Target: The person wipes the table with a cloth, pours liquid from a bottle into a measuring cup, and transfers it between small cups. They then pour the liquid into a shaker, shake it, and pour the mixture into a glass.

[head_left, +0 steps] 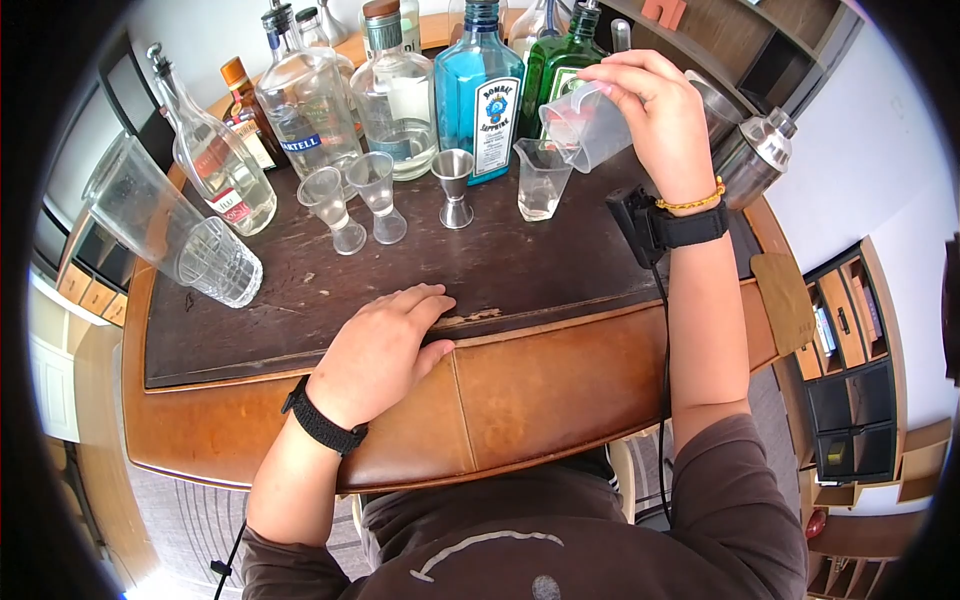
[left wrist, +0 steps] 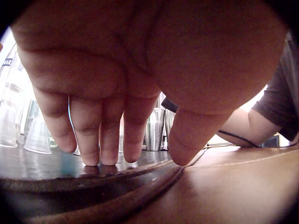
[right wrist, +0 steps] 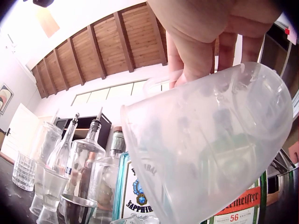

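My right hand (head_left: 655, 115) grips a translucent plastic measuring cup (head_left: 600, 125) from above. The cup is tipped on its side, its mouth toward the left and low over a small clear faceted glass (head_left: 542, 182). A little clear liquid shows in the bottom of that glass. In the right wrist view the cup (right wrist: 210, 144) fills much of the picture, my fingers curled at its upper side by the handle. My left hand (head_left: 378, 345) lies palm down at the table's front edge, holding nothing. Its fingertips (left wrist: 109, 158) touch the dark tabletop.
Left of the glass stand a metal jigger (head_left: 455, 190) and two clear double-ended measures (head_left: 376, 195). Behind them are a blue gin bottle (head_left: 478, 100), a green bottle (head_left: 545, 70) and several clear bottles. Cut-glass tumbler (head_left: 225, 265) sits left; metal shaker (head_left: 755, 155) lies tilted at right.
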The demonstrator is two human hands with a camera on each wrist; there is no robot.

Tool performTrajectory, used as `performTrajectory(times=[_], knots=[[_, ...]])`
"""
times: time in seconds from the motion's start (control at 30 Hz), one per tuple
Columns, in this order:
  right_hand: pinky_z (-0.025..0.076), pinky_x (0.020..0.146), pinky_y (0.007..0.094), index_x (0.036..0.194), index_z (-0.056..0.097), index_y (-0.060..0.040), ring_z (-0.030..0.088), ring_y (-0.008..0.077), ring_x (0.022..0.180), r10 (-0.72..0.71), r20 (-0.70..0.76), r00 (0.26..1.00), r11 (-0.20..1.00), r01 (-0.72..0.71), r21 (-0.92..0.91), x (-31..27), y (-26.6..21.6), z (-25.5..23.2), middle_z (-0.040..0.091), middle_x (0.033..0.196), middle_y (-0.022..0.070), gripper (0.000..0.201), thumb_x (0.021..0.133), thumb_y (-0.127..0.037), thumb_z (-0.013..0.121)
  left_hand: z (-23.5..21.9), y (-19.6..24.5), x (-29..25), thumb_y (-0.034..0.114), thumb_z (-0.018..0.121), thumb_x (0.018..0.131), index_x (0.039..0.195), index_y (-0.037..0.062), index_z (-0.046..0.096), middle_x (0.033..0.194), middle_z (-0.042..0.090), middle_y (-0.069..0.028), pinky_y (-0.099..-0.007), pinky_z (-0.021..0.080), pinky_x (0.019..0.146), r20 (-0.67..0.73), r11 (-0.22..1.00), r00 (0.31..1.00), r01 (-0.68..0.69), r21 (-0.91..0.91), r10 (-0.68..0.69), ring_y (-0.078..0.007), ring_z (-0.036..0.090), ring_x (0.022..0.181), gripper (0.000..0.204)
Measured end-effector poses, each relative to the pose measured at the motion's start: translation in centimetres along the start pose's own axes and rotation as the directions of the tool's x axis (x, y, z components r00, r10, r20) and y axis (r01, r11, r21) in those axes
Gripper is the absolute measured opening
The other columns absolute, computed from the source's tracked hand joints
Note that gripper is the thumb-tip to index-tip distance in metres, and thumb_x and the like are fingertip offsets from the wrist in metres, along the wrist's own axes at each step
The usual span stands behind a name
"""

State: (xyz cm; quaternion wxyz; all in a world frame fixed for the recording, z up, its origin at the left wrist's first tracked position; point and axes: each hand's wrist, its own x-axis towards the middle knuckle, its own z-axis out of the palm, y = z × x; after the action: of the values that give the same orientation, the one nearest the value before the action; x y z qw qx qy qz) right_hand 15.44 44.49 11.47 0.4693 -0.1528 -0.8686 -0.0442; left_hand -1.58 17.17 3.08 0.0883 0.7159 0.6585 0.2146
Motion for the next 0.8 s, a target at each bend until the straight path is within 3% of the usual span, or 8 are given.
performTrajectory(times=[0.8], knots=[[0.049, 0.087, 0.0369, 0.096, 0.075, -0.0130, 0.062, 0.0271, 0.094, -0.036, 0.007, 0.999, 0.999, 0.036, -0.019, 0.15, -0.27, -0.46, 0.067, 0.097, 0.0056, 0.020, 0.081, -0.005, 0.065, 0.10, -0.06, -0.02, 0.016, 0.069, 0.083, 0.116, 0.0001, 0.060, 0.126, 0.059, -0.0178, -0.0409, 0.048, 0.097, -0.004, 1.000, 1.000, -0.003, 0.006, 0.004, -0.0368, 0.057, 0.114, 0.038]])
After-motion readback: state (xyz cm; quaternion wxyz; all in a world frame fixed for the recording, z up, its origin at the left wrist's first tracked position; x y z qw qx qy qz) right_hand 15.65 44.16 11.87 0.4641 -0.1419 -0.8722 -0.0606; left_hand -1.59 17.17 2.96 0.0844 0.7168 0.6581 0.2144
